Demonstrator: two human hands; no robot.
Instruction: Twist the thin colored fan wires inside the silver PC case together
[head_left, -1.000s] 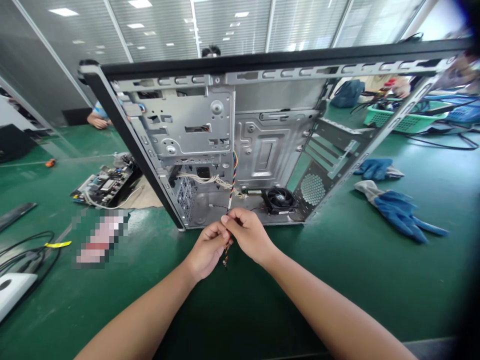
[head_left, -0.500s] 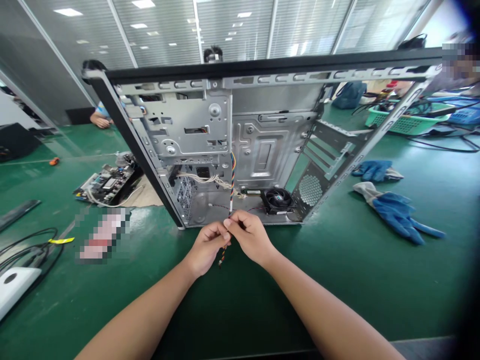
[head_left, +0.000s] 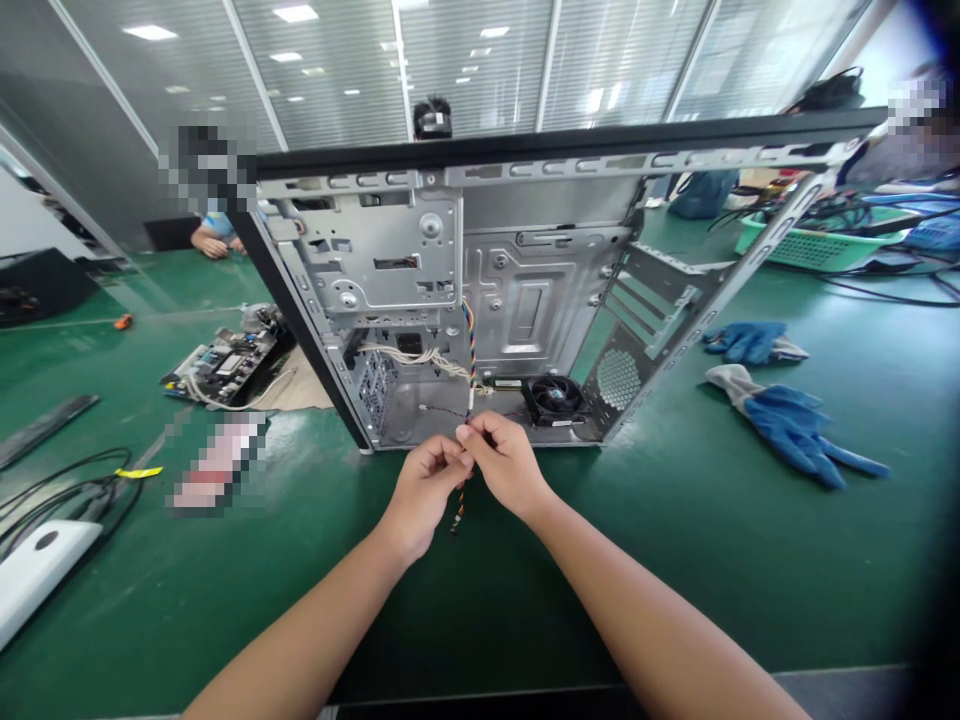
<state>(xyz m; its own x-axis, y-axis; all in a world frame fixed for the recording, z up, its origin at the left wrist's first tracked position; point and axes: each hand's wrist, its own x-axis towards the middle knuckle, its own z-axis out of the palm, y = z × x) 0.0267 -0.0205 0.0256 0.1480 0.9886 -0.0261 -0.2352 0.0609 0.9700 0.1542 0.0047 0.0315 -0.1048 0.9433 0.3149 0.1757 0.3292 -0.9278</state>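
A twisted multicoloured cable (head_left: 471, 350) comes out of the drive cage (head_left: 397, 245) in an open computer case (head_left: 540, 270). Its lower part runs between my fingers, and the loose end hangs below them. My left hand (head_left: 429, 490) pinches the cable, its fingertips against those of my right hand (head_left: 504, 462), which is closed on it just above. The exact grip point is hidden by the fingers. Behind my hands, on the case's lower panel, lie a black cooling fan (head_left: 556, 398), a memory stick (head_left: 504, 384) and a bundle of white wires (head_left: 420, 356).
To the left are a circuit board with parts (head_left: 225, 360), a white box (head_left: 46, 575) and black cables (head_left: 67, 490). Blue gloves (head_left: 795, 430) and a green basket (head_left: 825, 245) lie to the right. Another person's hands (head_left: 214, 240) rest behind the case.
My hands and the cable appear slightly further right in view, still pinching it. The whole scene has shifted a little as the head moved. The case stays in place.
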